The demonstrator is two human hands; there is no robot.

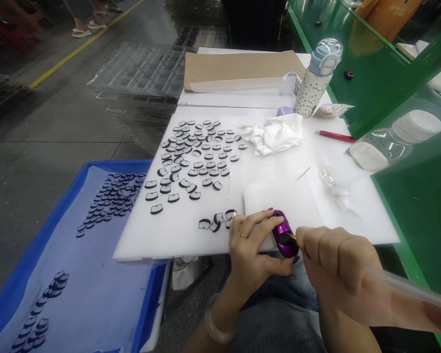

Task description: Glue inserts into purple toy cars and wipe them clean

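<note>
My left hand [252, 245] grips a shiny purple toy car [284, 235] between thumb and fingers at the near edge of the white work surface. Closed in a fist, my right hand [334, 260] is just right of the car and holds a thin pointed stick [292, 237]. The stick's tip is at the dark opening on the car; most of its shaft is hidden by the fingers. Left of my left hand lie several small black-edged clear pieces [215, 223]. Many more such pieces [206, 159] are spread over the board beyond.
A blue tray [79, 184] with similar pieces stands at the left. On the board are a crumpled white tissue [277, 135], a red pen [336, 136] and a dotted bottle [312, 88]. A clear jar [393, 139] stands at the right, by a green ledge [419, 211].
</note>
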